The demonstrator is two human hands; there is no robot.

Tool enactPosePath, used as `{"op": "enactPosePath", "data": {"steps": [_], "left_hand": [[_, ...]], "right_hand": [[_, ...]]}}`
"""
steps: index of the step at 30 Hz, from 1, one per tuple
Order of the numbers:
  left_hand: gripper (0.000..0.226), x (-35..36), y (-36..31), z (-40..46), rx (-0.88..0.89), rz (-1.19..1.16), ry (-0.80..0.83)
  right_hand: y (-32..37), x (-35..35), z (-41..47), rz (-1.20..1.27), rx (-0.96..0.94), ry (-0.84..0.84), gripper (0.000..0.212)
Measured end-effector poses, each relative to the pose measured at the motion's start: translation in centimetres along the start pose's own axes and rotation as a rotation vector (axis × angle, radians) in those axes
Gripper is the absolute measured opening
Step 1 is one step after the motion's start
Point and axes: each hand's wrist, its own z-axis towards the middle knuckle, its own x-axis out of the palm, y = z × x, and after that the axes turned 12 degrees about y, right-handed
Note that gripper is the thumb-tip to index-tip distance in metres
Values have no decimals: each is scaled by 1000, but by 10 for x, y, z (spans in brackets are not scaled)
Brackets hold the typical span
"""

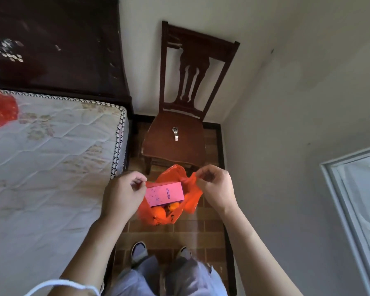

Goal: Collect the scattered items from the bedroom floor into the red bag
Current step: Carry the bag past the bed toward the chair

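A red plastic bag (pixel 190 197) hangs open between my two hands above the brick floor. My left hand (pixel 122 193) pinches its left edge and my right hand (pixel 217 186) pinches its right handle. Inside lies a pink box (pixel 165 194) with printed letters on top, and below it some orange things (pixel 169 208) that I cannot make out. A wristwatch (pixel 175 133) lies on the seat of the wooden chair (pixel 175 144) just beyond the bag.
A bed with a quilted mattress (pixel 51 157) fills the left side, with another red plastic bag (pixel 0 110) on it. A dark headboard (pixel 51 43) stands behind. The wall (pixel 297 146) and a window frame (pixel 355 199) close the right. My feet (pixel 160 253) stand on the narrow brick floor (pixel 179 231).
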Motion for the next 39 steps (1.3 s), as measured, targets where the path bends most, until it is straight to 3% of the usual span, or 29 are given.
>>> {"op": "enactPosePath", "data": {"steps": [18, 27, 39], "left_hand": [[22, 102, 85, 97, -176, 106, 111], [20, 195, 203, 164, -120, 146, 159], [14, 339, 366, 203, -38, 34, 57]], "right_hand": [[-115, 41, 169, -23, 108, 291, 26], [-230, 123, 242, -68, 82, 338, 17], [-417, 221, 309, -224, 15, 484, 20]]}}
